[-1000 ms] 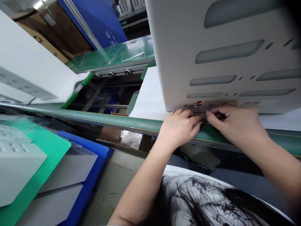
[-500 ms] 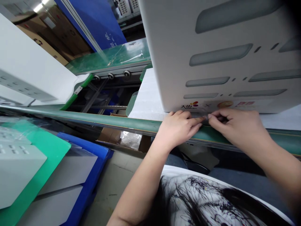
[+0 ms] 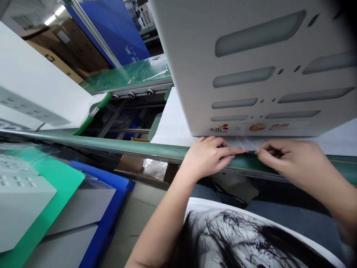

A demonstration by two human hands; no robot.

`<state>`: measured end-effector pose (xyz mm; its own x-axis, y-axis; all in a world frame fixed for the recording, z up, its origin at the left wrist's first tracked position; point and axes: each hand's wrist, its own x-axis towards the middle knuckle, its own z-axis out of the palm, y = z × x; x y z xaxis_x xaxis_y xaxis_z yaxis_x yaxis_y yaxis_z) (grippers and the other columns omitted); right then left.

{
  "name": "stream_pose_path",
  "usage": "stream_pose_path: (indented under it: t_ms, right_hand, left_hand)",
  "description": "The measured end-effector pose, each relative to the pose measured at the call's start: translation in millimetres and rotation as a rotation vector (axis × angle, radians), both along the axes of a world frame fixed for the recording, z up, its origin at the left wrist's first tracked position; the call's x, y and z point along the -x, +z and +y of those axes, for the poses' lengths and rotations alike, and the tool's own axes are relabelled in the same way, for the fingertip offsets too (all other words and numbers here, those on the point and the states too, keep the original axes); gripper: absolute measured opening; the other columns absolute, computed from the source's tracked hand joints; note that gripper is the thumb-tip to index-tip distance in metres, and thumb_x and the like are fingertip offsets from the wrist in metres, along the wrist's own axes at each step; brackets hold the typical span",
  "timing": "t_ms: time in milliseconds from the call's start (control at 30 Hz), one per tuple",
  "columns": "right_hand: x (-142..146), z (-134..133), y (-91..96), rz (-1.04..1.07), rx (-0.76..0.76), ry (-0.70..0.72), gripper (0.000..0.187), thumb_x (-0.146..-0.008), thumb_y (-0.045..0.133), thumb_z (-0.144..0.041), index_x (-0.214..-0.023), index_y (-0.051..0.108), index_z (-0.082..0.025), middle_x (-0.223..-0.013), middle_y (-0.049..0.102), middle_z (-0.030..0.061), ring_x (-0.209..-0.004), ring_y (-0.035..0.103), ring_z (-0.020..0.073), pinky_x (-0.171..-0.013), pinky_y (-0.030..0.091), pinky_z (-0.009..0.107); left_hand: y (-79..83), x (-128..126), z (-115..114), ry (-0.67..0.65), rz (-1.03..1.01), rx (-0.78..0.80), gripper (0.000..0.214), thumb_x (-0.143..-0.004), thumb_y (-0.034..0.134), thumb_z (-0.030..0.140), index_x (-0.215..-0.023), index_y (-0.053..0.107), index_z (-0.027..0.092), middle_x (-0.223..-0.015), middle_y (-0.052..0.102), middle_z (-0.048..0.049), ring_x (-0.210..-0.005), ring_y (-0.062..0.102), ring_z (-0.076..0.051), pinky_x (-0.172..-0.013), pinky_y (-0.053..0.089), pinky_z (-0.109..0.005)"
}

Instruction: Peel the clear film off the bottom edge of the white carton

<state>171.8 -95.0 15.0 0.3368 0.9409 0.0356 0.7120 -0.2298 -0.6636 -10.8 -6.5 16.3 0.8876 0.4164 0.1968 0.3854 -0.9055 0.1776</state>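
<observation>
A tall white cabinet [image 3: 192, 74] with slanted slots stands upright on white foam sheeting [image 3: 173, 123]. Coloured logos [image 3: 258, 127] run along its lower edge. From the logo area, a thin strip of clear film [image 3: 247, 140] stretches down to my right hand [image 3: 290, 156], whose thumb and index finger pinch its end. My left hand [image 3: 208, 156] rests at the cabinet's bottom edge, index finger stretched toward the film and the fingers beside it bent. Its index fingertip is close to the film; whether it touches is unclear.
The green conveyor rail [image 3: 139, 147] runs in front of me. Another white cabinet [image 3: 41, 82] lies to the left. Below left are grey-white panels [image 3: 80, 208] with green and blue sheets [image 3: 122, 182]. An open carton [image 3: 131, 163] sits under the rail.
My right hand has moved slightly right and down, away from the left fingertips, and the clear film now shows stretched from the cabinet. The view has shifted slightly.
</observation>
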Motion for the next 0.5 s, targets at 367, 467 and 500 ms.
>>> stream_pose_path:
  t_ms: [367,467,500]
  right_hand:
    - [-34,-59,-15.3,-0.005,-0.032,-0.034,0.038,-0.067,0.046,-0.053,-0.057,0.061,-0.02,-0.043,0.046,-0.001,-0.036,0.038,0.006,-0.038,0.027,0.018]
    - [-42,-78,-26.6,0.049,0.036,-0.075,0.038,-0.069,0.047,-0.055,-0.063,0.062,-0.021,-0.044,0.046,-0.0004,-0.038,0.041,0.0075,-0.04,0.03,0.02]
    - [-45,-85,-30.8,0.083,0.059,-0.087,0.038,-0.068,0.048,-0.056,-0.064,0.061,-0.021,-0.046,0.047,0.0002,-0.04,0.042,0.0082,-0.041,0.032,0.02]
  left_hand:
    - [-10.1,-29,-22,-0.038,-0.252,-0.068,0.03,-0.088,0.043,0.023,-0.113,0.056,0.015,-0.122,0.054,-0.0027,-0.106,0.051,-0.013,-0.087,0.04,-0.027]
    - [-12.1,-47,-35,-0.097,-0.264,-0.096,0.032,-0.088,0.04,0.022,-0.114,0.055,0.012,-0.124,0.052,-0.0057,-0.109,0.05,-0.013,-0.088,0.04,-0.026]
    - [-12.4,-52,-39,-0.114,-0.262,-0.098,0.032,-0.088,0.039,0.021,-0.114,0.055,0.012,-0.124,0.052,-0.0059,-0.11,0.05,-0.013,-0.089,0.04,-0.026]
